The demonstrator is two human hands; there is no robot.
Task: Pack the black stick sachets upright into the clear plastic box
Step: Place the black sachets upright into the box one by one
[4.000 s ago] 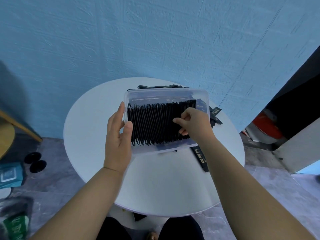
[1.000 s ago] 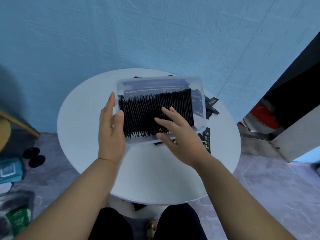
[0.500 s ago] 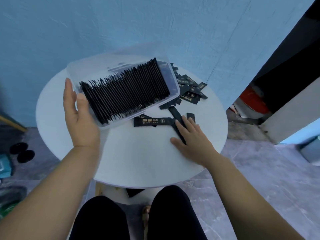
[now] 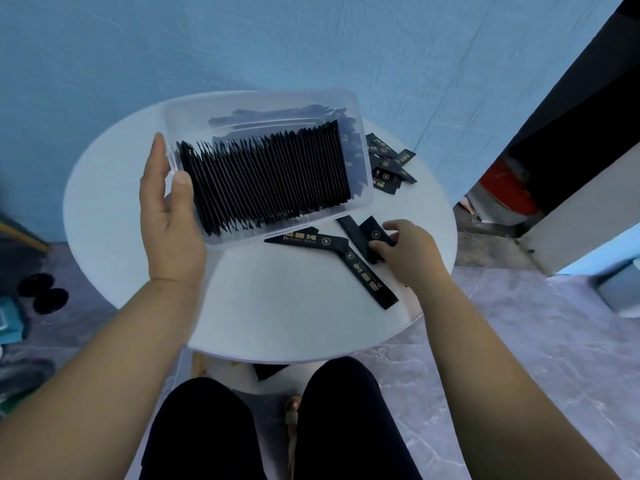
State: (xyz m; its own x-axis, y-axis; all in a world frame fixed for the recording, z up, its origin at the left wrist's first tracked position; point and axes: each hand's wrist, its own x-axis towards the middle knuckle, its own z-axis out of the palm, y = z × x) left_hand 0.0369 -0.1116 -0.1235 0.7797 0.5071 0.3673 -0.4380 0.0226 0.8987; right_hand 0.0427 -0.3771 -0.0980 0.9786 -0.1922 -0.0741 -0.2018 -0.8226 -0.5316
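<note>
Head: right hand (image 4: 412,252) apparently on sachet (image 4: 370,231)

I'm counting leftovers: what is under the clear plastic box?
The left hand holds the clear plastic box tilted over the table. Beneath its near edge, loose sachets poke out; the packed row hides whatever else lies underneath.

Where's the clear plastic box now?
Head view, left of centre: the left hand holds the clear plastic box tilted over the white table, loose sachets just right of it.
</note>
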